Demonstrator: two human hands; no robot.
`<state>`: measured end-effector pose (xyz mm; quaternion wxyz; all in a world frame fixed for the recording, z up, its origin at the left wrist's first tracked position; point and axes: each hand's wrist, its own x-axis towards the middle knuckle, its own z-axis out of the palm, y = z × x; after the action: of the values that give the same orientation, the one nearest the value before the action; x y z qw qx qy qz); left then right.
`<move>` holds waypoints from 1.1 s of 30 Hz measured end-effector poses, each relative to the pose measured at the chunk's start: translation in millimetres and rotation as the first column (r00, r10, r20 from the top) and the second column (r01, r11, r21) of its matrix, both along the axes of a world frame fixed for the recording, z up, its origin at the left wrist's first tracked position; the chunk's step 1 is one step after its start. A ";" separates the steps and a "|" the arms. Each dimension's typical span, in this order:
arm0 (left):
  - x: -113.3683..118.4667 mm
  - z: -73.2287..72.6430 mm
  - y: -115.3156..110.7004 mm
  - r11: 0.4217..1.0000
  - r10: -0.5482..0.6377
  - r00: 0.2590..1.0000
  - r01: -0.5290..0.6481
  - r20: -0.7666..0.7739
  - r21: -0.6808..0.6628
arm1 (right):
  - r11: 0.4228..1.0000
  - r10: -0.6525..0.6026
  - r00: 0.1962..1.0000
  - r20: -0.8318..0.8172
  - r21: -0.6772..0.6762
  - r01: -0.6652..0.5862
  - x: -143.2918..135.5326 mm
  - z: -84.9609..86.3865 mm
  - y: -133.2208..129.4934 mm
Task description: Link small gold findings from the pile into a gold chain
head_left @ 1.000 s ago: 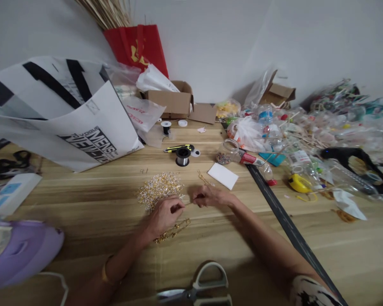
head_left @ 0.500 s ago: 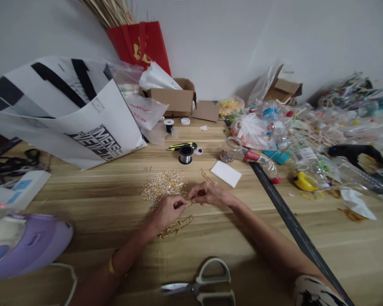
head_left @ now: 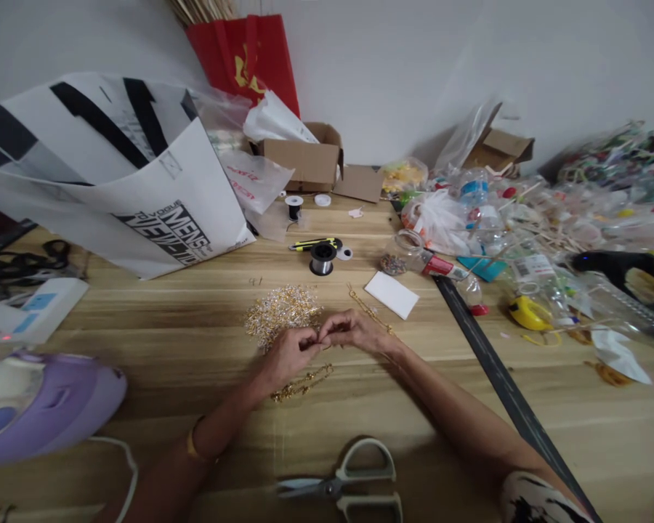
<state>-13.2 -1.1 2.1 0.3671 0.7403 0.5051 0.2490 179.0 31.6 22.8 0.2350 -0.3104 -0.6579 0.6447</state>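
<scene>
My left hand and my right hand meet over the table, thumbs and forefingers pinched tip to tip. A trace of gold shows just below the fingertips, but what they hold is too small to make out. Beyond my left hand lies a loose heap of gold and clear beads. A gold beaded chain rests on the wood below the hands. Another thin gold chain stretches from beyond my right hand down to its wrist, partly hidden there.
Scissors lie partly spread near the front edge. Beyond the hands are a wire spool, a utility knife, a white pad and a jar of beads. A purple iron stands left; plastic bottles clutter the right.
My fingertips have drawn together, closing the small gap that showed between the hands. More of the thin chain by my right wrist is visible. The camera view has shifted slightly.
</scene>
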 end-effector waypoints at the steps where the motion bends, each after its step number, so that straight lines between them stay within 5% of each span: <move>1: -0.2 -0.5 0.0 1.000 0.001 1.000 -0.001 0.001 0.004 | 1.000 -0.006 1.000 -0.012 0.003 0.006 -1.0 1.1 -1.1; 9: 0.1 3.8 0.4 0.996 -0.026 0.986 0.041 0.165 -0.083 | 0.998 -0.056 0.998 0.000 -0.016 0.056 -0.5 6.5 -4.4; 15: -7.0 8.5 5.3 0.993 -0.056 0.979 0.074 0.194 -0.089 | 0.998 0.030 0.995 0.096 -0.050 -0.025 4.0 8.0 -2.1; 25: -1.4 20.9 -8.7 0.966 -0.136 0.976 0.169 -0.172 0.198 | 0.932 0.073 0.881 0.467 0.283 -0.226 -6.8 22.4 -18.5; 33: 0.5 18.5 -11.9 0.913 -0.203 0.934 0.289 -0.293 0.289 | 0.963 0.079 0.886 0.458 0.196 -0.187 -6.5 24.5 -17.7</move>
<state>-12.7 -13.0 20.6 0.1990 0.8749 0.4019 0.1829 172.5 13.9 47.3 0.0680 -0.3738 -0.7854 0.4887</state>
